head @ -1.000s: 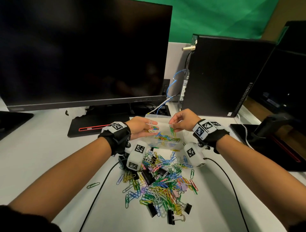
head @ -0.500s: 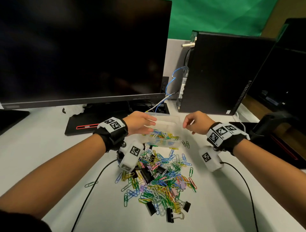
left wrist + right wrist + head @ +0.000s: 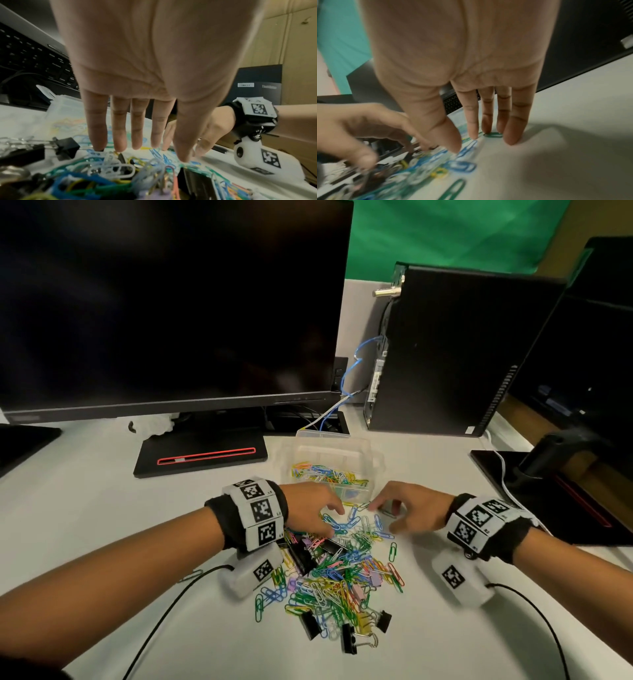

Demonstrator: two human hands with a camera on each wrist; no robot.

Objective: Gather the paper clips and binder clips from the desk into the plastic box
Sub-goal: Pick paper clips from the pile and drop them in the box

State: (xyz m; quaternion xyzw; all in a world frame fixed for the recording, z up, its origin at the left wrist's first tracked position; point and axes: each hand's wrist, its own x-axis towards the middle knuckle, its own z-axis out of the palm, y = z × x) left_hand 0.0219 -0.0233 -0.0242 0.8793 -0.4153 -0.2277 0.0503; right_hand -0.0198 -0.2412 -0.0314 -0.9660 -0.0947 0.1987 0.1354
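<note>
On the white tabletop (image 3: 102,508), at 6 o'clock from the plastic box (image 3: 330,455) — left hand (image 3: 310,510) and right hand (image 3: 409,513), fingers straight and spread, holding nothing, fingertips down on the far edge of the paper clips (image 3: 335,580); black binder clips (image 3: 349,643) at the pile's near edge.

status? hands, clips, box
Left hand and right hand open, fingertips on clip pile. Box part-filled. Nothing in the way.
</note>
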